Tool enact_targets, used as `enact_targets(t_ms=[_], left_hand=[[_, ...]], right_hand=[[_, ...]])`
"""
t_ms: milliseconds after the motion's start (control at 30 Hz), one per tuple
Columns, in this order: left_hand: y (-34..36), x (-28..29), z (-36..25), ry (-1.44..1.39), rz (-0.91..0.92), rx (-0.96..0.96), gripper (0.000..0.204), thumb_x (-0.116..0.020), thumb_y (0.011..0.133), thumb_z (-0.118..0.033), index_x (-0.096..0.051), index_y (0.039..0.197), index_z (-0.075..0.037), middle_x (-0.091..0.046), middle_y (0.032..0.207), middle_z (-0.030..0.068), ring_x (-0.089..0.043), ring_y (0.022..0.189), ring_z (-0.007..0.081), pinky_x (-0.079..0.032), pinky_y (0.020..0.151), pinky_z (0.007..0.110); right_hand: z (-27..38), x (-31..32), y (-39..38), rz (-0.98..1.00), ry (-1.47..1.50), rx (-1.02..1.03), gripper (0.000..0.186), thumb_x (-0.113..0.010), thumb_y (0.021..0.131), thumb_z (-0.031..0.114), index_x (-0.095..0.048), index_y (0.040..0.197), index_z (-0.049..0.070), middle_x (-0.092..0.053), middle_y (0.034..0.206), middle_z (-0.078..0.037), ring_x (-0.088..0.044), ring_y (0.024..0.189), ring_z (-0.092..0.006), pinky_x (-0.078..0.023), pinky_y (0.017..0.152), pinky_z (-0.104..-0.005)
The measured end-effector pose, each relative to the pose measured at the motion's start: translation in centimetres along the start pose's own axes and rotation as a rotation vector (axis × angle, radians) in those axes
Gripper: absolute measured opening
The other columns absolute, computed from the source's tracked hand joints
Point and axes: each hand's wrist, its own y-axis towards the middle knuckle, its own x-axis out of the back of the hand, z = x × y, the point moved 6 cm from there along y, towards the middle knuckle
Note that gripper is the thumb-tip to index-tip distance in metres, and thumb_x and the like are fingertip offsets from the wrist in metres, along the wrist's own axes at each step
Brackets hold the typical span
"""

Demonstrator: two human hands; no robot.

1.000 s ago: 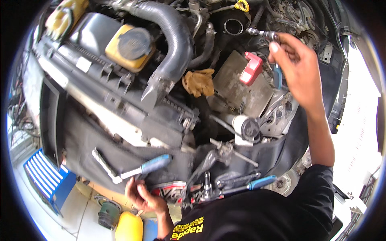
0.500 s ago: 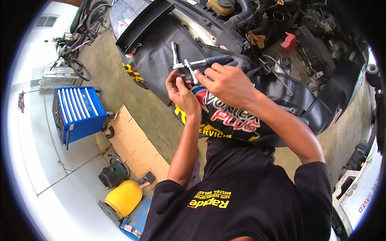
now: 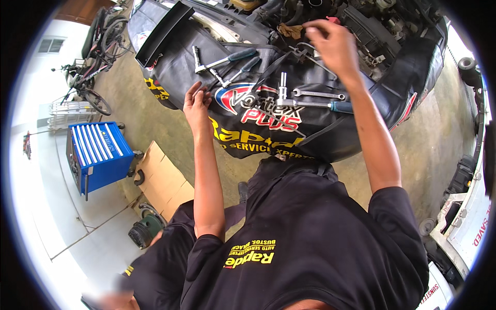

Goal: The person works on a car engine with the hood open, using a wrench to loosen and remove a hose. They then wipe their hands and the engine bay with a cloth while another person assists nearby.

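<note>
My left hand [image 3: 197,107] hovers over the near left edge of the black fender cover [image 3: 175,77], its fingers loosely apart with nothing in them. Two ratchets lie on the cover just beyond it: one ratchet with a socket extension [image 3: 222,61], and a second ratchet [image 3: 240,72] beside it. My right hand [image 3: 335,51] is raised over the engine bay's front edge, empty, thumb and fingers apart. Below it lies what looks like pliers [image 3: 299,52]. A third ratchet [image 3: 310,103] with an upright extension and a combination wrench [image 3: 318,94] rest nearer me.
A brown glove or rag [image 3: 291,31] lies at the engine bay's edge. A long black trim piece [image 3: 164,35] rests at the cover's far left. A blue tool cabinet [image 3: 101,152] and flattened cardboard [image 3: 163,175] are at left. A co-worker [image 3: 155,258] is close by at lower left.
Both hands have let go of the ratchet, which now lies on the cover. My right hand has moved up and right toward the engine bay. A co-worker has come into view at lower left.
</note>
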Motion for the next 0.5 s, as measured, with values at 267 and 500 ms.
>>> enact_targets(t_ms=[267,500], left_hand=[[-7.2,-4.0,-1.7,0.336,0.076,-0.024,0.025,-0.057,0.105,-0.019,-0.068,0.124,-0.007,-0.068,0.107,-0.0002,-0.061,0.091,0.0067,-0.047,0.079,0.023],[-9.2,-8.1,-2.3,0.596,0.203,-0.207,0.023,-0.057,0.102,-0.011,-0.067,0.122,-0.005,-0.07,0.112,0.005,-0.063,0.093,0.0114,-0.051,0.08,0.028]], right_hand=[[-2.7,3.7,-11.1,0.106,-0.064,0.019,0.022,-0.07,0.093,0.024,-0.072,0.107,0.007,-0.07,0.099,-0.012,-0.067,0.093,-0.0296,-0.053,0.08,-0.0389],[0.7,-0.6,-12.7,0.378,-0.46,0.292,0.04,-0.072,0.09,0.034,-0.063,0.115,0.005,-0.06,0.114,-0.009,-0.057,0.11,-0.0277,-0.046,0.093,-0.0419]])
